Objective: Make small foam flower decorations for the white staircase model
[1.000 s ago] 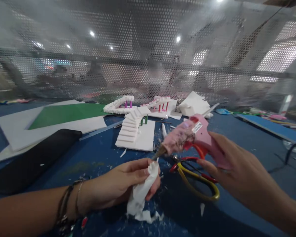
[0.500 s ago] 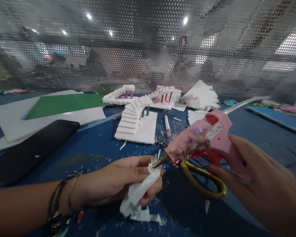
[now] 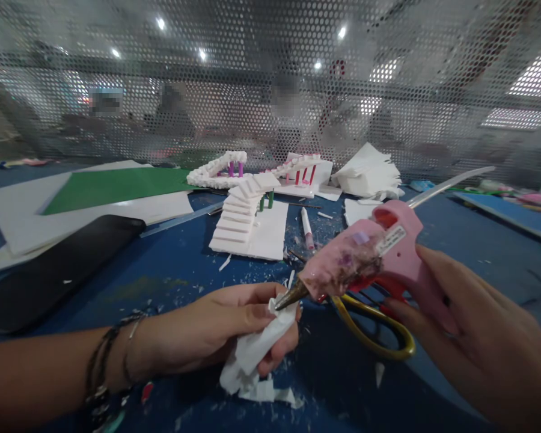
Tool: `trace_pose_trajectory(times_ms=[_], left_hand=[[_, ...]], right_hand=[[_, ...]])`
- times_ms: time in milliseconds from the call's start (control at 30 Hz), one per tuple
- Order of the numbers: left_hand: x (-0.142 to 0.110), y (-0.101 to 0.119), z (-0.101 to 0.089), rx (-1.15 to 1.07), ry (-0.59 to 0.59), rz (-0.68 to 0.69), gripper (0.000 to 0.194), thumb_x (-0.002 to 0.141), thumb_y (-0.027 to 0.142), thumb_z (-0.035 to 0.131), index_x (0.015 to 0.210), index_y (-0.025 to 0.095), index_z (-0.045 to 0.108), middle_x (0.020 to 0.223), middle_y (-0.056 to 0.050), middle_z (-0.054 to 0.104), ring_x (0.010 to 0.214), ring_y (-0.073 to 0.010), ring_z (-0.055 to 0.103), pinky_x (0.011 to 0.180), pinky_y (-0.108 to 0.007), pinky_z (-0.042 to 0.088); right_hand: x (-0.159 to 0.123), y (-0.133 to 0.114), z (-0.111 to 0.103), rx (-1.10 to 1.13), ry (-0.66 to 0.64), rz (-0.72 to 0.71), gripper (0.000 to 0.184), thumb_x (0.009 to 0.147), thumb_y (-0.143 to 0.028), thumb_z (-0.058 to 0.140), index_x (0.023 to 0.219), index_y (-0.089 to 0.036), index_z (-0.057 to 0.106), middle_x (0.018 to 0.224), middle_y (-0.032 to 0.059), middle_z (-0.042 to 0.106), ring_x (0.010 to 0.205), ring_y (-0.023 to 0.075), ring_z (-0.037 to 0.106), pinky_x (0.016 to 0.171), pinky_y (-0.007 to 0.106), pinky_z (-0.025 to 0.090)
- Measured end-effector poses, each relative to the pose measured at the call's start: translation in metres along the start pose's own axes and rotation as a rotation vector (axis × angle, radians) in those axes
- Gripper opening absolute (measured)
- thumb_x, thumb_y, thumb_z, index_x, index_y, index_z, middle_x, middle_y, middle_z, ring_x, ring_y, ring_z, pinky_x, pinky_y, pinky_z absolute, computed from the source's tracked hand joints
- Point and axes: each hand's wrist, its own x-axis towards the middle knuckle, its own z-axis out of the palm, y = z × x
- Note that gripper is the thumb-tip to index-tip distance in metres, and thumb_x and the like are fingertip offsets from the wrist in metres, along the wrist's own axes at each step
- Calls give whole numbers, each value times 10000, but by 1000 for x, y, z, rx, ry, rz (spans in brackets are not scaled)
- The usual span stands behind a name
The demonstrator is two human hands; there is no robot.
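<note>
My left hand (image 3: 234, 325) pinches a crumpled, rolled white piece (image 3: 264, 343), paper or thin foam, whose torn end hangs down near the table. In my right hand (image 3: 473, 325) is a pink hot glue gun (image 3: 365, 258), its body stained and a clear glue stick (image 3: 451, 185) poking out at the back. The metal nozzle meets the upper end of the white piece, close to my left thumb. My right fingers wrap the handle by the red trigger. Beneath the gun lie scissors with yellow handles (image 3: 374, 337), partly hidden by it.
A white model staircase (image 3: 234, 222) with green posts stands ahead, two more small models behind it. To the left are a black flat object (image 3: 63, 270) and green and white sheets (image 3: 117, 186). A pen (image 3: 306, 228), white scraps and a blue board (image 3: 514, 213) lie further right.
The glue gun has come lower and right in view, its nozzle now against the white piece's top end. My left hand keeps its hold. The view has tilted slightly downward.
</note>
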Motion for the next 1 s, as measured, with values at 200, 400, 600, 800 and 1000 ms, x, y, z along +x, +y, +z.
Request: trace_pose_trajectory(times_ms=[200, 400, 600, 800, 1000], left_hand=[[-1, -1, 1, -13, 23, 23, 265, 708, 314, 615, 800, 125, 454, 604, 3, 488, 463, -46, 425, 420, -136, 306], [0, -1, 1, -27, 44, 14, 251, 704, 288, 618, 809, 127, 458, 602, 3, 490, 466, -49, 439, 422, -132, 313], [0, -1, 1, 23, 50, 16, 217, 723, 276, 578, 823, 137, 445, 591, 8, 478, 455, -49, 421, 415, -135, 293], [-1, 0, 4, 33, 47, 14, 178, 726, 249, 554, 815, 142, 443, 585, 16, 465, 452, -45, 412, 411, -126, 299], [0, 2, 5, 21, 38, 2, 201, 712, 256, 575, 802, 142, 437, 586, 14, 476, 453, -44, 423, 408, -124, 307]], right_hand=[[3, -2, -3, -28, -1, -4, 338, 847, -418, 263, 1033, -165, 387, 846, 132, 601, 808, 271, 606, 570, 327, 496], [3, -2, -4, -112, 28, -46, 333, 858, -401, 269, 1014, -132, 388, 814, 161, 609, 797, 267, 612, 537, 301, 498], [2, -2, -4, -99, 33, -34, 326, 855, -396, 282, 1064, -159, 361, 837, 135, 606, 800, 258, 606, 559, 300, 500], [2, -2, -4, -107, 38, -36, 323, 855, -382, 292, 1056, -139, 363, 836, 142, 598, 816, 257, 601, 579, 297, 499], [2, -3, -5, -120, 30, -41, 308, 859, -366, 294, 1048, -133, 364, 825, 142, 595, 832, 257, 597, 608, 302, 499]])
